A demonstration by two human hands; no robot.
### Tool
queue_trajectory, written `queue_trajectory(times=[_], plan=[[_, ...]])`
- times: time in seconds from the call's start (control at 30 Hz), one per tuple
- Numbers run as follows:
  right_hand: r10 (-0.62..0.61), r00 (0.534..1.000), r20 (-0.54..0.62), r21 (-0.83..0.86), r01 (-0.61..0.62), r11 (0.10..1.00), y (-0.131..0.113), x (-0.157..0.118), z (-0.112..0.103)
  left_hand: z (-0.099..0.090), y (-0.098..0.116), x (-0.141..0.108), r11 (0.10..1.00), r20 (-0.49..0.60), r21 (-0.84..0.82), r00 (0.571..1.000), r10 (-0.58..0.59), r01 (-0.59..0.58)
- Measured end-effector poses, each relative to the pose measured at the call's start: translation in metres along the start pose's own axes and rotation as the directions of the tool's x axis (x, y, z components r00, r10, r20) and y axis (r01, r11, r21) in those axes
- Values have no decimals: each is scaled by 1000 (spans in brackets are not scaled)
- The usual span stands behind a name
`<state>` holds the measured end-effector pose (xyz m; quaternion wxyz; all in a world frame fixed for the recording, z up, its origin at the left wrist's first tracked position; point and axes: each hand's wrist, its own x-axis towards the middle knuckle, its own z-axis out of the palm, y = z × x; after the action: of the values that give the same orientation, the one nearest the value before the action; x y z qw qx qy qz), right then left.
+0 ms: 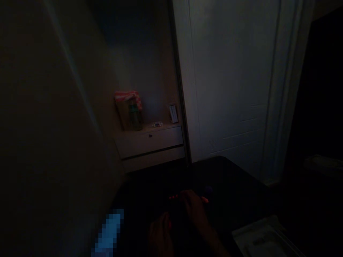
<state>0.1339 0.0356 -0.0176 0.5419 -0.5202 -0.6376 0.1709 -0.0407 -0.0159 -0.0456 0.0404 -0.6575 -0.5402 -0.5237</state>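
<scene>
light: dim | drawer unit (157,157): pale, two-tiered, dark fitting (150,135) on upper front (167,137) | white panel (230,78): stands right of drawer unit | shadowed recess (144,67): opens above drawer unit | black table (219,171): stands before drawer unit | brownish upright surface (34,117): left of drawer unit

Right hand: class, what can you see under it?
Small red pieces show left of the right hand and an orange-red piece to its right; anything directly beneath is covered and cannot be seen.

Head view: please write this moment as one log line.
left hand: at red item; right hand: by orange-red item; grips: unclear; surface: dark
</scene>
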Motion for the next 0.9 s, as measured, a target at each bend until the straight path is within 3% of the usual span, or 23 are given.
queue_trajectory(times=[0.27, 0.7, 0.9], plan=[[19, 1000, -15, -10, -19, 1000, 4, -1, 3, 3, -5, -2, 992, -72, 72, 992, 105, -100], [76, 997, -3, -1, -76, 997, -10, -3, -3, -1, 2, 0, 999, -26, 26, 999, -43, 44], [94, 996, 11, -16, -94, 995, -16, -3, -7, 2, 5, -3, 992, -82, 14, 989, -123, 125]])
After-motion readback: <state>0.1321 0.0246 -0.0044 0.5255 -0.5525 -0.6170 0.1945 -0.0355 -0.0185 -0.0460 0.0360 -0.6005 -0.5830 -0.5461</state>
